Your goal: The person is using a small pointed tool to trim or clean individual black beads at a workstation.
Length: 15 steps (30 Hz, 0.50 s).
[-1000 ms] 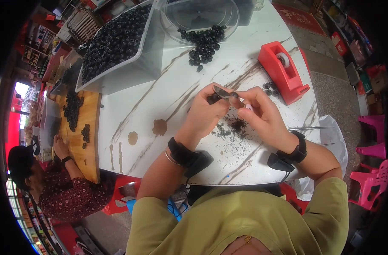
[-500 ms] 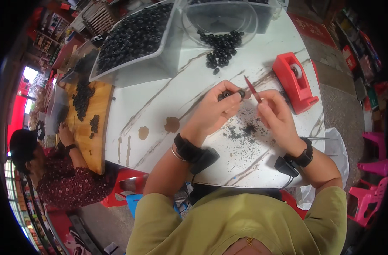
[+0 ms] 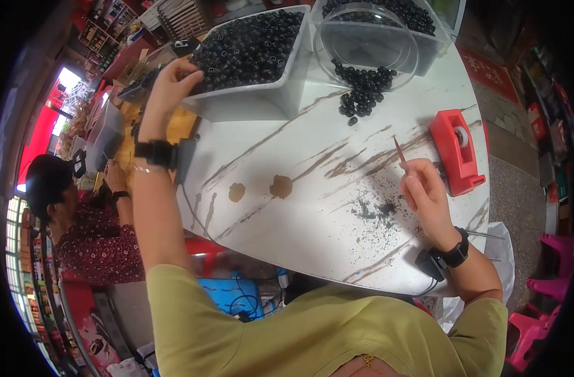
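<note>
My left hand (image 3: pixel 172 85) has its arm stretched out to the near left corner of a translucent bin (image 3: pixel 249 103). The bin is heaped with small black bead-like pieces (image 3: pixel 252 47), several with a pale ring or hole. Thumb and fingers are curled together at the rim against the pieces; what lies between them is hidden. Over the right part of the table, my right hand (image 3: pixel 426 188) pinches a thin, pointed, reddish-brown blade (image 3: pixel 400 152), tip up and away from me. Dark shavings (image 3: pixel 381 210) lie scattered just left of that hand.
A clear round tub (image 3: pixel 397 47) lies tipped, black pieces (image 3: pixel 362 91) spilling from it. Behind it stands another bin (image 3: pixel 419 56) of them. A red tape dispenser (image 3: pixel 457 154) is at the table's right edge. To the left, a co-worker (image 3: pixel 92 232) sits by a wooden board (image 3: pixel 180 125).
My left hand has left the middle, carrying off the black pieces it held, and reached far left to the bin. My right hand still grips the blade. The whole view has shifted.
</note>
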Motion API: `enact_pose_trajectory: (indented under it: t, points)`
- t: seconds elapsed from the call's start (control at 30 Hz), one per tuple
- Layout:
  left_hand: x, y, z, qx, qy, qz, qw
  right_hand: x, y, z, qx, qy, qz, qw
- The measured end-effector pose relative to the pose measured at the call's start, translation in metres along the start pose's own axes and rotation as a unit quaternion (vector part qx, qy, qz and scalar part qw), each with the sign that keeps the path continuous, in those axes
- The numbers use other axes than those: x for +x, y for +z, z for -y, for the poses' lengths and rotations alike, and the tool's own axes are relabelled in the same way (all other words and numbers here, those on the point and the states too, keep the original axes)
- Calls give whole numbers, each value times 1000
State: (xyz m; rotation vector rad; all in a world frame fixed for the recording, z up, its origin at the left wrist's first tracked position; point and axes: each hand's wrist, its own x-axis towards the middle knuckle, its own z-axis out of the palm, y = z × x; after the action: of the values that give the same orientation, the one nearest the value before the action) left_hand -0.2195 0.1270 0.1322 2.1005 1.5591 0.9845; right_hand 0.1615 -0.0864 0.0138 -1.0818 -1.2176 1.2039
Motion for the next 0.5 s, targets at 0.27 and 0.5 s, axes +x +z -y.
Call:
enact_pose_trajectory:
  t: [0.27,0.5]
  points:
    - [47,-47,81,219,-96,-30,970,1,1,0,9,4,4,1000]
    - [61,-54,96,328,-74,-53,940,1,0,0,6,21,14,1000]
